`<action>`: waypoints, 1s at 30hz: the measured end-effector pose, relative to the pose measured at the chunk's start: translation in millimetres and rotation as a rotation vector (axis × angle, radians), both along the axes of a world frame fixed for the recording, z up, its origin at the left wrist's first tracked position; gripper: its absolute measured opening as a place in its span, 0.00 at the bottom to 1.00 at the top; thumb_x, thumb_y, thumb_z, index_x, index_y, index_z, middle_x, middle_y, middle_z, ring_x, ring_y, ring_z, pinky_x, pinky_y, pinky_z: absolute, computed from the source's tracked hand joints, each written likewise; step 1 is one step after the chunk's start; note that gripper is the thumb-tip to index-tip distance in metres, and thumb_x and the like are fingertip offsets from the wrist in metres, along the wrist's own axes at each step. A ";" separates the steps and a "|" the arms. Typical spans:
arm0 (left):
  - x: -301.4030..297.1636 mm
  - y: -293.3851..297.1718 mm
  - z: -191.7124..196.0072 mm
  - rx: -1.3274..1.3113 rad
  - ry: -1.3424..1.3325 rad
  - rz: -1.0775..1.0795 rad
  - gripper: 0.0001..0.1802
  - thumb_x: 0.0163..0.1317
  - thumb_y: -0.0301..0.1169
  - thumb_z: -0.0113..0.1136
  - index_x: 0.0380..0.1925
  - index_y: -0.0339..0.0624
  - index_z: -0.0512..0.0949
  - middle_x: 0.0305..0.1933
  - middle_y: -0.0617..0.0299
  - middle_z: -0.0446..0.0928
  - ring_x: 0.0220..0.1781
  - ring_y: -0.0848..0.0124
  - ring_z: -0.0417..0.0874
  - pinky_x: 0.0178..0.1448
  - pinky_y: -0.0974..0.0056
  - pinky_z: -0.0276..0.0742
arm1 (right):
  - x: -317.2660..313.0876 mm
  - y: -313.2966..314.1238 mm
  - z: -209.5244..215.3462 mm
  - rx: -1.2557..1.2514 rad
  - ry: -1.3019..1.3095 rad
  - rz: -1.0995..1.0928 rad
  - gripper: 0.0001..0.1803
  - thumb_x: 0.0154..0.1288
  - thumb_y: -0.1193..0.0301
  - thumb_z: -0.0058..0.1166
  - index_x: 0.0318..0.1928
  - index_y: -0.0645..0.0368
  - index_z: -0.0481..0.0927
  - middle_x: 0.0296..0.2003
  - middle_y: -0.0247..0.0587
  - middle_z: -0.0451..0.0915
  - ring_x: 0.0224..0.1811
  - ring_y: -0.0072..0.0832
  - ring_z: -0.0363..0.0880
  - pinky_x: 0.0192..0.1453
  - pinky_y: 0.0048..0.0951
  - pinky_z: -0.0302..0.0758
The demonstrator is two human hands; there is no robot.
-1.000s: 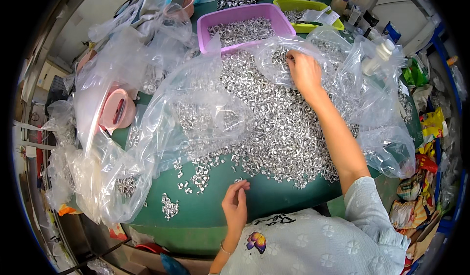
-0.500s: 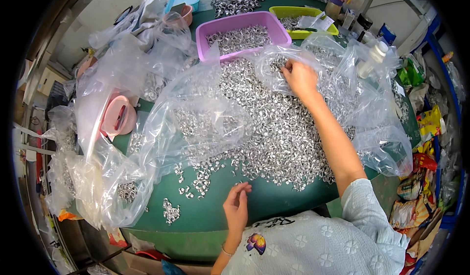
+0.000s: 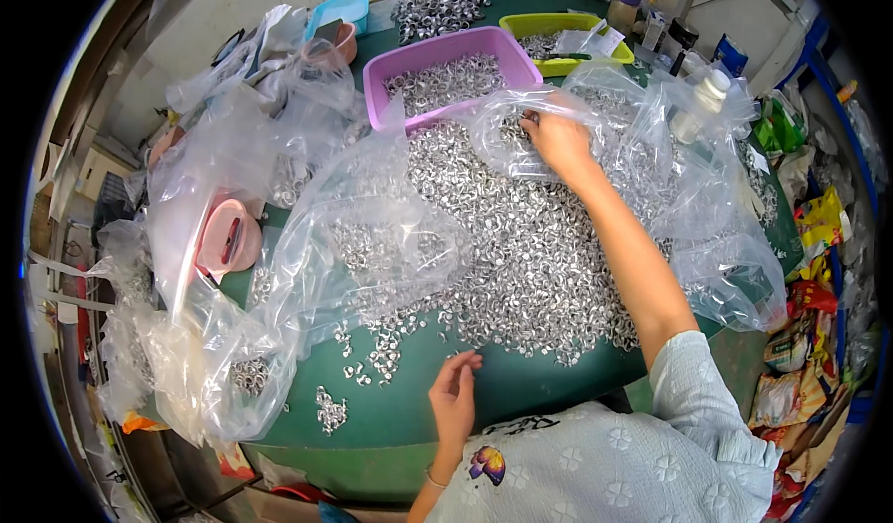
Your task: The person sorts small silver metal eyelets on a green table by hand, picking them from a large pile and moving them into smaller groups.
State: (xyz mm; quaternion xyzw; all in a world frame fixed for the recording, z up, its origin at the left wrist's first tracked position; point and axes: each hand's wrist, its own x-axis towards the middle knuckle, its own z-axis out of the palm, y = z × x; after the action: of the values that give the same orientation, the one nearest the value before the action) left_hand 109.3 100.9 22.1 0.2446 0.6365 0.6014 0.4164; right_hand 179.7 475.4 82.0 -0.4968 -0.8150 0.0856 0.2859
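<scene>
A big heap of small silver metal rings (image 3: 521, 244) covers the middle of a green table (image 3: 521, 388). My right hand (image 3: 556, 137) reaches far out over the heap and grips the edge of a clear plastic bag (image 3: 507, 127) next to a purple tray (image 3: 446, 62) of rings. My left hand (image 3: 456, 393) rests near the table's front edge, fingers loosely curled, touching the near fringe of the rings; it holds nothing that I can see.
Crumpled clear plastic bags (image 3: 279, 244) lie over the left side, and another bag (image 3: 726, 244) on the right. A pink bowl (image 3: 228, 239) sits at left. A yellow-green tray (image 3: 567, 44), a blue tray (image 3: 339, 6) and bottles (image 3: 698, 104) stand at the back.
My right hand has moved farther out and left toward the purple tray, onto the bag's edge. The left hand stays near the front edge.
</scene>
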 end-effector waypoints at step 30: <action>5.2 26.3 37.4 0.195 -0.211 -0.008 0.15 0.69 0.22 0.51 0.54 0.28 0.72 0.45 0.54 0.79 0.43 0.71 0.80 0.44 0.67 0.77 | 50.6 -192.3 -1.8 -0.056 0.266 0.779 0.05 0.56 0.77 0.59 0.34 0.59 0.78 0.34 0.40 0.78 0.39 0.39 0.76 0.47 0.37 0.73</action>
State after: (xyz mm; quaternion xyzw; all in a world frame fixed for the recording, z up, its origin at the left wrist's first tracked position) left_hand 114.4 127.1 59.5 0.2218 0.5268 0.6812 0.4575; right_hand 230.4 283.1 80.3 -0.1432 -0.8953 0.2731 0.3214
